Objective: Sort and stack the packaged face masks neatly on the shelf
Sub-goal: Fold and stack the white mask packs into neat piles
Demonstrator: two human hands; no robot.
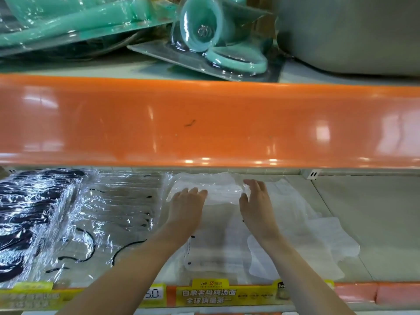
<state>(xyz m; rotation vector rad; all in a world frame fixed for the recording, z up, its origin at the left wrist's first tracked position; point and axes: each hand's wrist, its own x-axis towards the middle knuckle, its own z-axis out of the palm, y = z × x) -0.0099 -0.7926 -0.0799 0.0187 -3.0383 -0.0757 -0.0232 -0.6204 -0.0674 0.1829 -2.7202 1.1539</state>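
A stack of white packaged masks [219, 189] lies at the back middle of the lower shelf [363, 223]. My left hand [185, 206] lies flat with straight fingers against its left side. My right hand [255, 201] touches its right side, fingers relaxed. Neither hand grips anything. More white mask packs [318, 237] lie loose and overlapping to the right and under my forearms. A row of grey mask packs with black ear loops [118, 214] sits left of my left hand. Black mask packs [31, 212] are stacked at the far left.
An orange shelf lip [204, 123] hangs just above my hands. Teal plastic goods in clear packs [204, 30] and a grey container [352, 30] sit on the upper shelf. Yellow price labels [216, 294] run along the lower shelf's front edge. Bare shelf shows at the far right.
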